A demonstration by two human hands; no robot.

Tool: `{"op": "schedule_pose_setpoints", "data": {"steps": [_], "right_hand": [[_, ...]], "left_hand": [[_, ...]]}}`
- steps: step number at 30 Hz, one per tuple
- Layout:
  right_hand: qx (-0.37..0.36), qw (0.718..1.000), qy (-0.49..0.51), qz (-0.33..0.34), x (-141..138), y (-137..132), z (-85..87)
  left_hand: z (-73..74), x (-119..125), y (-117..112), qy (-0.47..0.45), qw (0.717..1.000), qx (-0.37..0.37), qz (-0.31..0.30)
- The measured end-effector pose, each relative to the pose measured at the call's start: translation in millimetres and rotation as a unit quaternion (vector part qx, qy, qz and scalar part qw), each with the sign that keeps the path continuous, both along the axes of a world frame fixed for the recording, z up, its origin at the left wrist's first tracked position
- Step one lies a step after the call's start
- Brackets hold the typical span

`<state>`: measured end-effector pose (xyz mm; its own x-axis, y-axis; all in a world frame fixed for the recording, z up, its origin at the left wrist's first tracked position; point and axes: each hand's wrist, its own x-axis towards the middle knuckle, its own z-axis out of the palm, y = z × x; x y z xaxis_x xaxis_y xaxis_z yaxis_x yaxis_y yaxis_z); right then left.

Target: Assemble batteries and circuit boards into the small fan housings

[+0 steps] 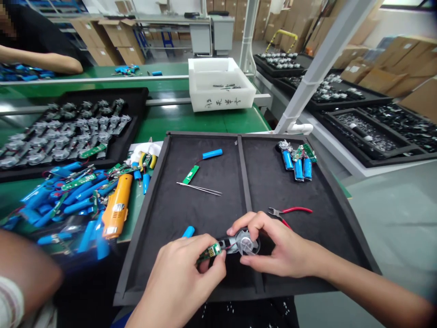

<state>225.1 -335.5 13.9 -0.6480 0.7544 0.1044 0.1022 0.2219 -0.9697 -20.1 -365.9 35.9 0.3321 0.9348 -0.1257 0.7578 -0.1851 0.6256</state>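
Observation:
My left hand (177, 282) pinches a small green circuit board (209, 253) at the near end of a wired assembly. My right hand (276, 246) grips the clear-bladed fan (246, 242) at its other end. Both hands are over a black felt-lined tray (246, 182) with a central divider. A blue cylindrical cell (188, 232) lies just beyond my left hand. Farther up the tray's left side are another blue cell (212, 154), a green board (190, 174) and steel tweezers (200, 188). Red-handled side cutters (290, 212) lie beyond my right hand.
To the left lie a heap of wired blue cells (68, 202), an orange heat gun (116, 206), yellow-handled pliers (146, 161) and a black tray of fans (64, 132). A white bin (218, 84) stands ahead. A co-worker's arm (41, 59) is far left; another arm (23, 273) is near left.

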Motion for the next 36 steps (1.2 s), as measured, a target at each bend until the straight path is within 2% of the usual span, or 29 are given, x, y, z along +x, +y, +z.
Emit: {"op": "schedule_pose_setpoints", "data": {"steps": [4, 9, 11, 18, 24, 27, 31, 36], "right_hand": [[0.020, 0.999, -0.022, -0.012, 0.6, 0.4, -5.2], [0.172, 0.979, -0.109, -0.015, -1.8, 3.6, -8.6], [0.195, 0.969, -0.150, -0.003, -5.0, 3.9, -6.5], [0.163, 0.975, -0.141, -0.047, -17.8, 2.7, -6.1], [0.122, 0.986, -0.083, -0.073, -19.7, 4.0, -11.5], [0.125, 0.986, -0.081, -0.071, -21.1, 2.3, -10.2], [0.139, 0.982, -0.099, -0.076, -22.7, -1.1, -8.8], [0.160, 0.978, -0.105, -0.077, -21.2, -1.7, -4.2]], "left_hand": [[-3.3, -2.0, 0.1, -0.005, 1.000, 0.011, -0.005], [-6.2, 1.6, 4.0, 0.004, 0.998, 0.056, -0.018], [-6.8, 4.3, 5.5, 0.017, 0.996, 0.083, -0.025], [-3.8, 8.4, 9.6, -0.023, 0.994, 0.104, -0.036], [3.6, 3.2, 14.4, -0.055, 0.996, 0.049, -0.046], [4.7, 0.6, 15.1, -0.046, 0.997, 0.037, -0.045], [5.4, -3.8, 13.3, -0.051, 0.995, 0.025, -0.077], [14.8, -9.1, 12.4, -0.062, 0.995, -0.027, -0.071]]}}
